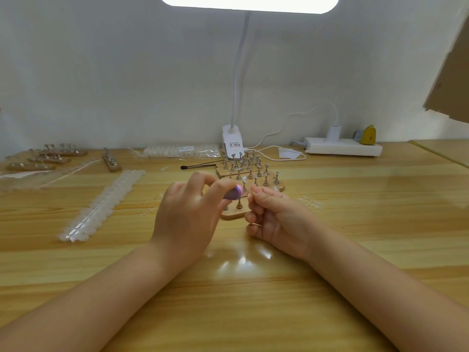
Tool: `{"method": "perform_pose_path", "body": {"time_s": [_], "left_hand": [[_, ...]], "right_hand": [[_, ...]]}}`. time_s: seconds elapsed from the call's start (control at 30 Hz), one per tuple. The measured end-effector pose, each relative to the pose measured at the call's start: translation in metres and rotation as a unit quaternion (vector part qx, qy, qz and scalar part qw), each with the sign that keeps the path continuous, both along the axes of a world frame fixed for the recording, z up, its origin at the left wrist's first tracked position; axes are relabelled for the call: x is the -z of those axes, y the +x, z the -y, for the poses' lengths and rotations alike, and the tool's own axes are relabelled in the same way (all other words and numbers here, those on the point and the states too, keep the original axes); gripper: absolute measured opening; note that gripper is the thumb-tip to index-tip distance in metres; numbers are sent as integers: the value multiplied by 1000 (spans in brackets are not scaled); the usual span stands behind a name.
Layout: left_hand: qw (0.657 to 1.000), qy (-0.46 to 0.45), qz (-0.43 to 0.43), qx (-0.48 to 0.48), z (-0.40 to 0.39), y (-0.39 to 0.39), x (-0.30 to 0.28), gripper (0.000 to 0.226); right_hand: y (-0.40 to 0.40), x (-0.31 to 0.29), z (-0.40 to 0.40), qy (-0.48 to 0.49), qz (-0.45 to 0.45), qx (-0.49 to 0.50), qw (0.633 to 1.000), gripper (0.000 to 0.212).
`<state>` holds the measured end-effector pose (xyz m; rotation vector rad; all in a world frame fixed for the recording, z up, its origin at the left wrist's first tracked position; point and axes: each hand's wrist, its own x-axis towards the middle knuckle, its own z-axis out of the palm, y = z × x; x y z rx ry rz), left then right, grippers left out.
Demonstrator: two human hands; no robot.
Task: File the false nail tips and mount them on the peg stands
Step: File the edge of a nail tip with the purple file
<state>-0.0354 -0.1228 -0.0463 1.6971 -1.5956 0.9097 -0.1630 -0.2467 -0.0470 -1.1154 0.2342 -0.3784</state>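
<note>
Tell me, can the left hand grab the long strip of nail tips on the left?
Probably not right now: the left hand is gripping the purple nail file. The strip of nail tips lies open on the table beside it, nothing between.

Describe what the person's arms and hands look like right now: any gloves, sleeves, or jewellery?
Both forearms are bare to the bottom edge of the frame, with no sleeves visible. The left hand and right hand wear no gloves, and no rings, watch or bracelets show. The fingernails look short and unpainted, as far as the picture shows.
</note>
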Motion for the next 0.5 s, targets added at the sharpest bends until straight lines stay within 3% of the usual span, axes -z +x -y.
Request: {"method": "perform_pose_path", "body": {"time_s": [0.23,0.4,0.5], "left_hand": [[997,-8,11,80,-1,-9,-1,24],[1000,2,4,16,-1,-4,-2,23],[999,-17,19,48,-1,-7,-1,21]], "right_hand": [[1,2,-2,-20,0,-4,1000,9],[0,-1,-1,9,0,10,1000,19],[0,0,-2,1,-3,14,1000,12]]}}
